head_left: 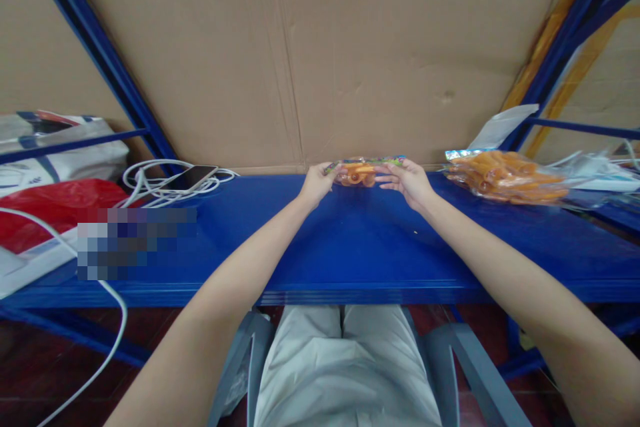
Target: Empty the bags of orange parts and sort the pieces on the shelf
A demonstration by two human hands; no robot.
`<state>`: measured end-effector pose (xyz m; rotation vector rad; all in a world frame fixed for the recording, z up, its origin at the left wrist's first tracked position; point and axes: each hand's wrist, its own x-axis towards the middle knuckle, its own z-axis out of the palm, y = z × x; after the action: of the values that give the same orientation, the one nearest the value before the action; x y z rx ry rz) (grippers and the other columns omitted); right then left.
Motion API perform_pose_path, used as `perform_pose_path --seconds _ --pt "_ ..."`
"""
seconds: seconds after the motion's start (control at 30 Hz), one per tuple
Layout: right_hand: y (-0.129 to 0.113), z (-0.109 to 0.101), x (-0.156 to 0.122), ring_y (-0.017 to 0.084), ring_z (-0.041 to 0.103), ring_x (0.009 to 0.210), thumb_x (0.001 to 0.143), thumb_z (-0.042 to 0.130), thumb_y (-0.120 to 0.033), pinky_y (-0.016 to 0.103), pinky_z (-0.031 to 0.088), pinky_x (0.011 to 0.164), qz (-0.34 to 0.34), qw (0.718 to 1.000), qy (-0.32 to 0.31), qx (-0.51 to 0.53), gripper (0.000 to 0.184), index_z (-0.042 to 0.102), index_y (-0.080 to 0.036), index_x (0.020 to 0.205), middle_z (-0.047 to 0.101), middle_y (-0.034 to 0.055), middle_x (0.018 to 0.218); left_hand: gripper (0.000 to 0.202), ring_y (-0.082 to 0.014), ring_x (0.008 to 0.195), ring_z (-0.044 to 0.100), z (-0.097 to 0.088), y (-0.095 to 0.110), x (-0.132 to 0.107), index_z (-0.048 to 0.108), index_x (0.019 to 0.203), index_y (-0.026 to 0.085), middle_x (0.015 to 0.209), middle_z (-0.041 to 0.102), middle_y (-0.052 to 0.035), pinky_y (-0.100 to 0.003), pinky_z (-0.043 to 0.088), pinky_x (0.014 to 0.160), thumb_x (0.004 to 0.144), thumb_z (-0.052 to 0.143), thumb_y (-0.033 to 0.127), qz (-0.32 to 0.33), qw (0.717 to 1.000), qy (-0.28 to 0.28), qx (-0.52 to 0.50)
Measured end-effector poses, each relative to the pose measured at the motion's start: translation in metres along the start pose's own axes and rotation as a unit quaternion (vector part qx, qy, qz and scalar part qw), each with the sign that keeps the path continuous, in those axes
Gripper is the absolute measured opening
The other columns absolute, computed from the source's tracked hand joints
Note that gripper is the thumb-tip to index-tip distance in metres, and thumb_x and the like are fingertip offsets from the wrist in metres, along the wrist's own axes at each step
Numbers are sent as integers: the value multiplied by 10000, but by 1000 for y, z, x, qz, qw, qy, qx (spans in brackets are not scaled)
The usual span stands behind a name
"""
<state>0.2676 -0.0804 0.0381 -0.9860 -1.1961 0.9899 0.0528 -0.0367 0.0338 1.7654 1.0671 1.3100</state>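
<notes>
while both arms stretch out over the blue counter [350, 247], the two hands meet at its far side. the left hand [315, 183] pinches the left end of a small bag [356, 173], and the right hand [407, 181] pinches the right end. the fingers of each hand are closed on the bag's top edge. the small bag is see-through and has orange tube snacks inside. it is held between the hands, right in front of the brown cardboard wall [320, 47]. it is either just above the counter or touching it, and i cannot tell which. off to the right lies a big bag [505, 177] of the same orange snacks, well apart from the right hand. to the left, a phone [194, 176] rests on a heap of white cables [150, 188] near the wall. further left is a red bag [55, 203]. at the bottom are the person's pale trousers [345, 373] and a grey chair [470, 360].
</notes>
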Motion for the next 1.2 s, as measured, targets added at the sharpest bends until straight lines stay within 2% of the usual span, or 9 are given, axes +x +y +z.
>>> perform_pose_path --seconds 0.13,0.2,0.37,0.5,0.7,0.83,0.97,1.07,1.2 --pt "6 -3 3 160 774 763 972 599 -276 252 620 634 19 1000 -17 2 62 568 -222 968 792 76 1080 595 -143 687 733 -6 -5 -2 480 1510 165 1026 796 -130 -179 444 502 971 636 363 -40 998 -51 26" --pt "8 -5 4 162 770 728 967 613 -298 266 625 636 28 999 -26 -4 86 576 -220 975 792 84 1077 678 -141 635 718 -7 -9 -4 399 1566 192 942 802 -104 -192 461 519 964 644 382 -73 992 -79 61" --pt "13 -3 1 133 730 598 929 677 -259 251 618 600 47 998 -46 -10 122 611 -203 1015 798 92 1028 449 -125 524 668 -4 -15 -6 610 1374 153 764 780 -79 -187 426 479 1022 515 416 -113 984 -94 104" --pt "17 -2 -1 143 726 601 920 683 -208 266 626 612 70 995 -74 -13 185 652 -182 1101 803 101 961 439 -119 460 636 -3 -16 -5 649 1291 109 669 750 -74 -199 424 484 1045 465 422 -123 984 -95 86" --pt "19 1 0 178 766 915 974 600 -217 352 609 906 57 996 -65 -7 123 709 -165 954 773 142 1139 384 -136 550 691 -1 -14 -3 725 1099 122 767 784 -106 -215 461 529 1003 559 455 -79 993 -86 21" --pt "16 6 -2 200 714 1137 1003 535 -211 415 513 1064 53 995 -81 1 182 713 -185 978 731 131 1259 321 -156 697 744 1 -14 0 717 994 115 924 802 -144 -202 462 544 1009 566 398 -59 997 -50 -31" --pt "13 8 -4 200 647 1257 1003 539 -220 446 429 1134 56 995 -84 -13 186 721 -207 1039 703 104 1317 299 -197 861 767 1 -13 1 701 985 125 1032 795 -153 -190 467 548 978 617 412 -38 997 -23 -63" --pt "13 6 -3 207 691 1184 1017 524 -244 443 458 1097 69 994 -90 -1 211 726 -202 1063 724 118 1274 315 -184 787 766 -1 -10 -1 675 1107 122 1040 792 -161 -185 457 520 986 608 405 -51 995 -42 -77" --pt "15 1 0 195 752 1016 1032 505 -247 378 536 984 86 993 -79 1 232 729 -188 1021 766 133 1168 485 -137 553 704 -5 -9 -5 531 1416 140 875 801 -118 -182 406 468 965 651 270 -103 991 -81 -27"
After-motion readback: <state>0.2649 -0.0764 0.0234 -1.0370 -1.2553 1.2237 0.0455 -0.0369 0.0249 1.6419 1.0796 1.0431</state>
